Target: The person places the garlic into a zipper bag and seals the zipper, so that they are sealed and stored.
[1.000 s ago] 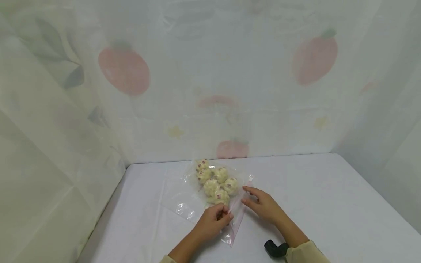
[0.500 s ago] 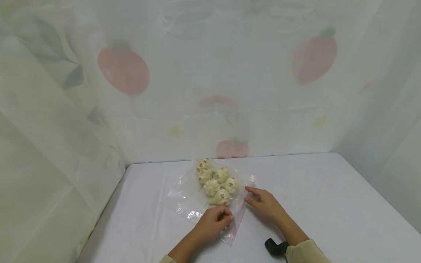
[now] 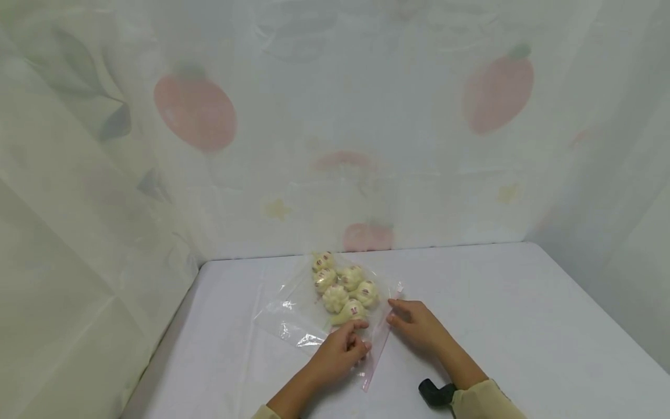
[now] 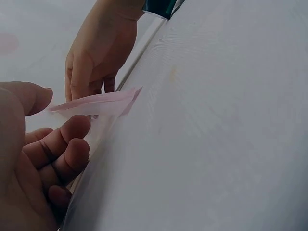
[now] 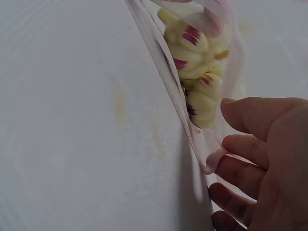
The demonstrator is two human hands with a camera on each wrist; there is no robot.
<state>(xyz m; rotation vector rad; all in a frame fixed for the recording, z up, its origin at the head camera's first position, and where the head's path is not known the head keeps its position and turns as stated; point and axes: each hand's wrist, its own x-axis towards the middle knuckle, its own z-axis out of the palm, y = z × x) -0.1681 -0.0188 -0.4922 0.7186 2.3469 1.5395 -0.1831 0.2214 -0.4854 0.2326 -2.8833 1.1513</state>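
A clear zip bag (image 3: 293, 317) with a pink seal strip (image 3: 378, 356) lies flat, several garlic bulbs (image 3: 335, 298) inside it. My left hand (image 3: 335, 353) is at the bag's near side, index finger extended over the film beside the nearest bulb. In the left wrist view, its thumb stands apart from the bent fingers (image 4: 77, 126), with the pink edge near the thumb tip. My right hand (image 3: 419, 326) holds the bag's mouth edge farther along the strip, thumb and fingers against the film. The right wrist view shows the mouth gaping, with purple-streaked bulbs (image 5: 192, 45) behind it.
A white-covered table (image 3: 497, 314) carries everything. Near the right sleeve (image 3: 484, 401) lies a black bent object (image 3: 434, 394). Pale curtains printed with fruit (image 3: 196, 113) hang behind the table and along both sides.
My left index finger has lifted and straightened over the film. My right hand has shifted slightly along the strip, and the bag's loose film has moved a little; the garlic bulbs stay nearly in place.
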